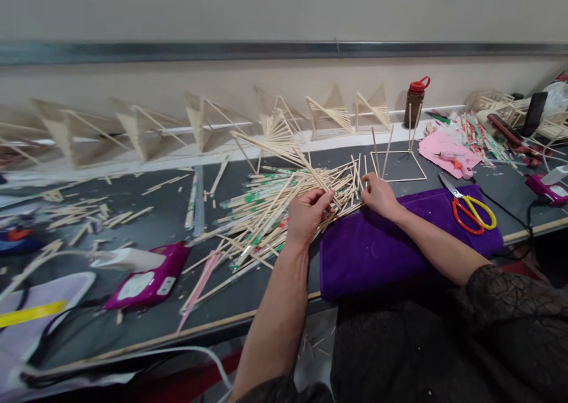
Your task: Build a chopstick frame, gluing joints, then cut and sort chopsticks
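A large heap of thin wooden sticks (266, 213), like disposable chopsticks, lies in front of me, some in green-printed wrappers. At its right side my left hand (308, 210) is closed, thumb and forefinger pinched at the end of some wooden sticks. Just to the right, my right hand (379, 197) has its fingers curled together at the heap's edge; what they hold is hidden. Beyond it stands a square stick frame (402, 180) with upright sticks at its corners. Under my right forearm lies a folded purple cloth (373, 255).
Twisted stick structures (328, 116) line the wall. Scissors (473, 210) with red and yellow handles rest on the cloth. A bottle (413, 104), pink paper (444, 148) with a glue gun, and a magenta device (151, 276) with a cable occupy the dark table (231, 305).
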`<state>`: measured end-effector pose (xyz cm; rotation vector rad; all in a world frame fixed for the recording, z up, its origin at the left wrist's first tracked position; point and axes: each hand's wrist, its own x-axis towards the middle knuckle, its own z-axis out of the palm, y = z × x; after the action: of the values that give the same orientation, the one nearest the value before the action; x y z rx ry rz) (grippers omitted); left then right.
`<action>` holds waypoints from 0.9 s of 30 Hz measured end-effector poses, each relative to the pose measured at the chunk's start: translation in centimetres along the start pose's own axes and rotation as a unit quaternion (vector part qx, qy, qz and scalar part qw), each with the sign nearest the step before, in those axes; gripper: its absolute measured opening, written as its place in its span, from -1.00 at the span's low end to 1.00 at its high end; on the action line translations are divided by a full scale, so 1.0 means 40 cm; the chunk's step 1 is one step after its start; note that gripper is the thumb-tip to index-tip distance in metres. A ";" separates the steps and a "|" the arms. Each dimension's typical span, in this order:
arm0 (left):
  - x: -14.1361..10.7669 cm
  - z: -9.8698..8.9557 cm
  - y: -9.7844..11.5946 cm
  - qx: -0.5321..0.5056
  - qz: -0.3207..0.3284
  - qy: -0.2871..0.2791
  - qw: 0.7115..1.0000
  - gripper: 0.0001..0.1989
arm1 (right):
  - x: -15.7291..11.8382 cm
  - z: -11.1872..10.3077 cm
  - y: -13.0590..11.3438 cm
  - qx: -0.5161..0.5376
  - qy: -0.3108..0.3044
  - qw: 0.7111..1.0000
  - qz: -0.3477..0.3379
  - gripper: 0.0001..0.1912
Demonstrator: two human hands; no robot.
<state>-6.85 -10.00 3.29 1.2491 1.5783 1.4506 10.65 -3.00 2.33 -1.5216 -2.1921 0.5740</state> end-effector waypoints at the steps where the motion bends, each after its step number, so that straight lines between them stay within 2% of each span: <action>1: -0.001 0.000 0.001 -0.001 0.000 0.002 1.000 -0.76 | 0.001 0.002 0.001 0.012 0.008 1.000 -0.007 -0.54; 9: -0.001 0.006 0.003 0.000 -0.002 0.013 1.000 -0.77 | 0.000 0.053 -0.047 0.007 -0.059 0.995 -0.081 -0.73; 13: -0.002 0.005 0.006 0.004 -0.005 0.005 1.000 -0.77 | 0.031 0.043 -0.042 -0.040 -0.076 0.989 -0.124 -0.72; 15: -0.004 0.005 0.007 0.004 -0.003 0.001 1.000 -0.77 | 0.053 0.028 -0.027 -0.078 -0.076 0.988 -0.112 -0.70; 21: -0.003 0.004 -0.004 0.013 0.013 -0.016 1.000 -0.77 | 0.099 -0.012 -0.011 -0.157 -0.024 0.987 -0.019 -0.67; 24: 0.000 0.005 -0.015 0.014 0.020 -0.023 0.999 -0.74 | 0.108 -0.007 -0.027 -0.176 -0.016 0.984 0.024 -0.64; 27: 0.000 0.005 -0.016 0.012 0.029 -0.030 0.999 -0.73 | 0.118 0.007 -0.038 -0.199 -0.010 0.980 0.023 -0.63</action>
<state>-6.80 -9.88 2.64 1.3498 1.5346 1.4209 7.80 0.92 3.37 -1.7680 -2.3957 0.1666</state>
